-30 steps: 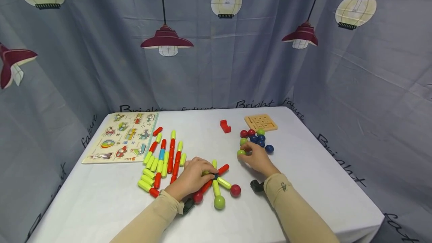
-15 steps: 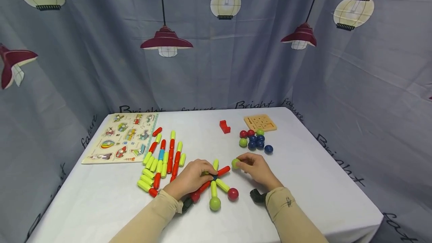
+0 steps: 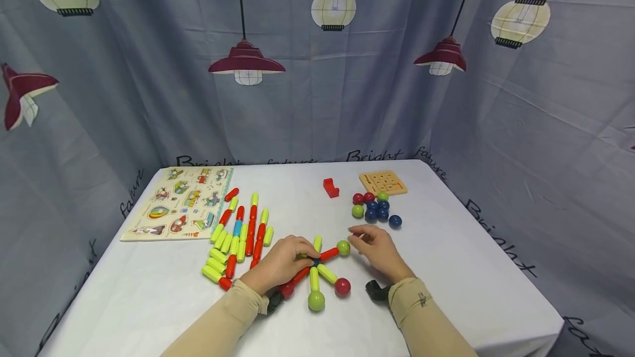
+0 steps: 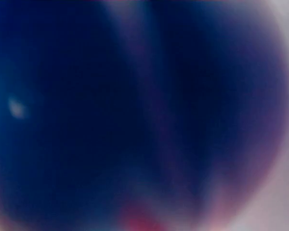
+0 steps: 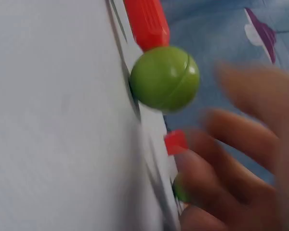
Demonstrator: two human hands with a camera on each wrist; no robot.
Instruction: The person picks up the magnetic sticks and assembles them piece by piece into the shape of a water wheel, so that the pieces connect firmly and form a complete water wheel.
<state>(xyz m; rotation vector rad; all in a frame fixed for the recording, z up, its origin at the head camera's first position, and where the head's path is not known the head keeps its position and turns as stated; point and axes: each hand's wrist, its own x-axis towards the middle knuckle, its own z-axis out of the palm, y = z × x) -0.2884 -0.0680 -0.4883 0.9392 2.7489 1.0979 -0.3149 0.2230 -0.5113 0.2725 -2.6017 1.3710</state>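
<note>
A star of red and yellow-green rods joined at a dark blue ball (image 3: 316,262) lies on the white table. My left hand (image 3: 284,262) grips it near this hub, covering part of it. The left wrist view is filled by a blurred dark blue ball (image 4: 86,115). At the tip of the star's right red rod (image 3: 329,253) sits a green ball (image 3: 343,248). My right hand (image 3: 378,249) is just right of this ball, its fingers spread and apart from it, also in the right wrist view. Another green ball (image 3: 316,301) and a red ball (image 3: 342,287) end the near rods.
Loose red, yellow-green and blue rods (image 3: 238,228) lie in rows left of the star. Behind them is a picture puzzle board (image 3: 166,197). Several blue balls (image 3: 383,214), with red and green ones, are grouped at right, near a wooden board (image 3: 383,182) and a red block (image 3: 331,187).
My right hand has carried a green ball from the group leftward to the tip of the star's red rod and let it go. The left hand keeps its place on the star.
</note>
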